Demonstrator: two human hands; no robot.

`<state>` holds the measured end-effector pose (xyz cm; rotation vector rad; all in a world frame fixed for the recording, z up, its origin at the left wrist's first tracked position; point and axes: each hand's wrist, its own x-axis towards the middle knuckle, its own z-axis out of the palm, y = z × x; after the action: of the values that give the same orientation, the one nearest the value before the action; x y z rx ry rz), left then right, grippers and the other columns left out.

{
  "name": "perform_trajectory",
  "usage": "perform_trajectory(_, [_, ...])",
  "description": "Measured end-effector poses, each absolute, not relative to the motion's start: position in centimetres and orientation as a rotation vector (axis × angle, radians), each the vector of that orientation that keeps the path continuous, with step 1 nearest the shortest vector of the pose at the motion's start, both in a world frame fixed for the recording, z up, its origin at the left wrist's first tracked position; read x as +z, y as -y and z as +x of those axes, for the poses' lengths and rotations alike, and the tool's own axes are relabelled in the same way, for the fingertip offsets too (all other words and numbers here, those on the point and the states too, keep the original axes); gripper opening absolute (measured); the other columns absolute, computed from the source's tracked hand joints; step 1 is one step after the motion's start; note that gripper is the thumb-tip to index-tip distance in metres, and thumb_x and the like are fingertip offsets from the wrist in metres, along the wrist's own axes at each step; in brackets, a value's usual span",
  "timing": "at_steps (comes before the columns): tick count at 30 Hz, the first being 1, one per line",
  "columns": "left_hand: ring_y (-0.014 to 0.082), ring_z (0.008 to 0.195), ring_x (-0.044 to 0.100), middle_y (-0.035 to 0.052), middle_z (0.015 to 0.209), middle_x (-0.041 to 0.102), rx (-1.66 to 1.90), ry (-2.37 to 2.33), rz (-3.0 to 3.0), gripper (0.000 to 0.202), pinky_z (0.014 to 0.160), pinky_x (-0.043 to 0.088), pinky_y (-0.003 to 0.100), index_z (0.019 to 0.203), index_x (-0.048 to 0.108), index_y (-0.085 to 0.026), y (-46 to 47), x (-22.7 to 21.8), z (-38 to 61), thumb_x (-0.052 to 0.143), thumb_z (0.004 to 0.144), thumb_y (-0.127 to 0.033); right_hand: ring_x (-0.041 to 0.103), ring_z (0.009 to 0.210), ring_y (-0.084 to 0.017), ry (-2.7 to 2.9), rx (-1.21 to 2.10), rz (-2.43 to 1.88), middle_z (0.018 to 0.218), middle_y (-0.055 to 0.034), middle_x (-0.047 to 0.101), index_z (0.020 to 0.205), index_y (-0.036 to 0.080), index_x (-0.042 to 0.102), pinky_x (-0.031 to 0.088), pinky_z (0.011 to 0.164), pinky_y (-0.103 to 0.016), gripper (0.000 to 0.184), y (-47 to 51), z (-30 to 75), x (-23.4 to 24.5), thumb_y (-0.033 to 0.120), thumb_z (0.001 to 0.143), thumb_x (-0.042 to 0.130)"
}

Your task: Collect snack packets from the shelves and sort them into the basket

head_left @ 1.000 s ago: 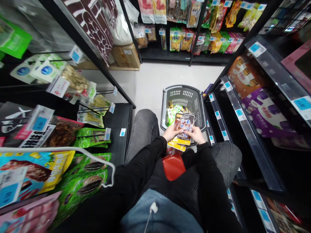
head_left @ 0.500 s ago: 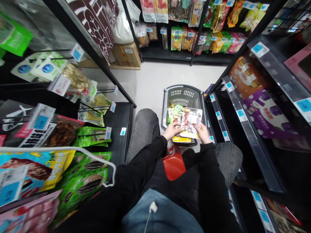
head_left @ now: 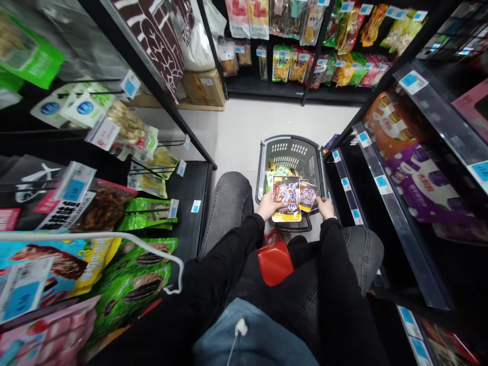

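Observation:
My left hand [head_left: 270, 205] grips the left edge of a brown snack packet [head_left: 286, 198] with white lettering and a yellow lower border. Its printed front faces up, over the near part of a dark grey shopping basket [head_left: 292, 139]. Beside it, partly covered, is a similar brown packet [head_left: 307, 196], tilted. My right hand [head_left: 325, 208] is closed at that second packet's right edge and appears to pinch it; the fingertips are small in view. Green snack packets [head_left: 281, 172] lie inside the basket, partly hidden behind the held packet.
Shelves with hanging snack bags [head_left: 147, 213] stand close on the left. On the right, a shelf holds purple boxes [head_left: 423, 178]. Ahead are another snack rack [head_left: 290, 63] and a cardboard box [head_left: 204, 86]. A red stool-like object [head_left: 275, 259] is between my legs.
The pale-backed packet held between both hands no longer shows. A brown printed front now faces up in my left hand. My right hand has moved right, beside a second brown packet.

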<state>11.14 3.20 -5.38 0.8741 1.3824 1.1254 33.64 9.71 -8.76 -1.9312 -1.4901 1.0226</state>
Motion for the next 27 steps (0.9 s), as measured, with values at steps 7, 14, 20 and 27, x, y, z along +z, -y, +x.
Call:
perform_trajectory(7, [0.0216, 0.08, 0.063, 0.0117, 0.088, 0.068, 1.023, -1.37, 0.896, 0.052, 0.077, 0.05, 0.033, 0.086, 0.064, -0.006, -3.0, -5.4, 11.3, 0.081, 0.045, -0.034, 0.063, 0.079, -0.019, 1.509, 1.721, -1.292, 0.088, -0.0049, 0.068, 0.093, 0.016, 0.064, 0.05, 0.075, -0.031, 0.044, -6.2, 29.3, -6.1, 0.041, 0.059, 0.071])
perform_trajectory(14, [0.0253, 0.088, 0.062, 0.0124, 0.088, 0.068, 0.863, -1.415, 1.092, 0.049, 0.079, 0.05, 0.035, 0.088, 0.068, -0.007, -3.0, -6.1, 11.0, 0.074, 0.055, -0.042, 0.064, 0.078, -0.024, 1.713, 1.485, -1.406, 0.078, -0.0053, 0.069, 0.077, 0.013, 0.068, 0.05, 0.074, -0.035, 0.037, -5.6, 28.7, -5.9, 0.043, 0.055, 0.072])
perform_trajectory(20, [0.0254, 0.085, 0.062, 0.0122, 0.085, 0.068, 0.887, -1.422, 1.08, 0.044, 0.082, 0.049, 0.038, 0.084, 0.068, -0.006, -2.9, -5.6, 11.1, 0.075, 0.055, -0.038, 0.064, 0.077, -0.023, 1.694, 1.493, -1.427, 0.077, -0.0055, 0.069, 0.079, 0.014, 0.069, 0.05, 0.076, -0.036, 0.037, -5.4, 28.4, -5.4, 0.042, 0.055, 0.072])
perform_trajectory(27, [0.0242, 0.082, 0.062, 0.0127, 0.084, 0.067, 0.951, -1.305, 0.986, 0.048, 0.082, 0.05, 0.038, 0.081, 0.066, -0.005, -2.8, -5.8, 11.4, 0.079, 0.05, -0.04, 0.064, 0.072, -0.021, 1.631, 1.665, -1.293, 0.077, -0.0055, 0.069, 0.082, 0.013, 0.068, 0.05, 0.077, -0.036, 0.041, -5.3, 28.7, -5.2, 0.045, 0.057, 0.073])
